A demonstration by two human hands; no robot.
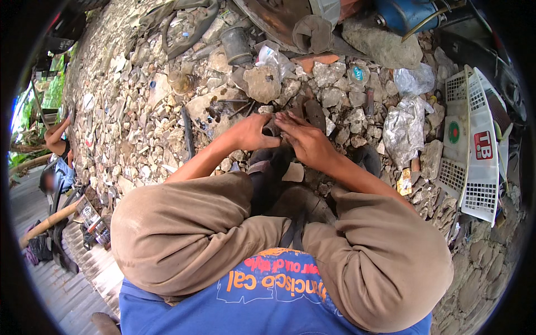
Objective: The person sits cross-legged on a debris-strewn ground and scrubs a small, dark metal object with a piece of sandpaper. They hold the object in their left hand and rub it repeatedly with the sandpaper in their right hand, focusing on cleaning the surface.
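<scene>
Between my bent knees, both hands meet low over the stony ground. My left hand is closed, thumb and fingers curved around a small dark rounded piece; its kind is not clear. From the other side, my right hand presses its closed fingers over the same piece, fingertips touching those of my left hand. Part of the piece is hidden by the fingers. Just beyond the hands lie a dark oblong piece and a flat stone with dark oily stains. A dark strip lies left of my left forearm.
A white plastic crate stands at the right beside clear plastic bags. Farther off are a metal can, a glass jar, a big rock and a blue canister. Another person is at the far left.
</scene>
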